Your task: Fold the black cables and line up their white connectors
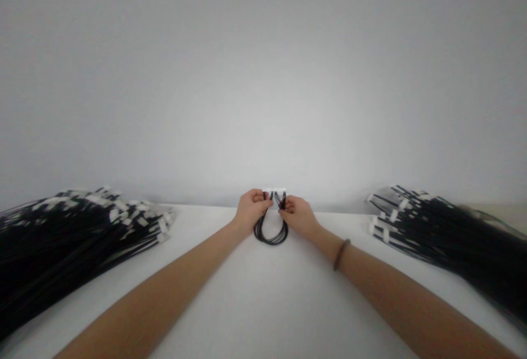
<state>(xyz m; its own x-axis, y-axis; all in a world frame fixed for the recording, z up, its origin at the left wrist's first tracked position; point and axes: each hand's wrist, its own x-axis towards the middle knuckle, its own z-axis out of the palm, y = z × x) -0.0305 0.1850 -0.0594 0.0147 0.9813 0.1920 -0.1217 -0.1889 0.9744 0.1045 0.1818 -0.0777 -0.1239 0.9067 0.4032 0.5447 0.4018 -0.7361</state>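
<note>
A black wire harness (270, 242) hangs in a U-shaped loop at the centre, its two white connectors side by side at the top. My left hand (252, 209) pinches the wires just below the left connector (268, 190). On the other side, my right hand (298, 212) is closed on the wires under the right connector (280, 190). The connectors are close together; whether they touch is too small to tell. Some fingertips are hidden behind the wires.
A big pile of black wires with white connectors (74, 249) lies on the left of the white table (263, 304). Another such pile (457, 238) is on the right. Behind the table's far edge rises a plain pale wall (263, 84).
</note>
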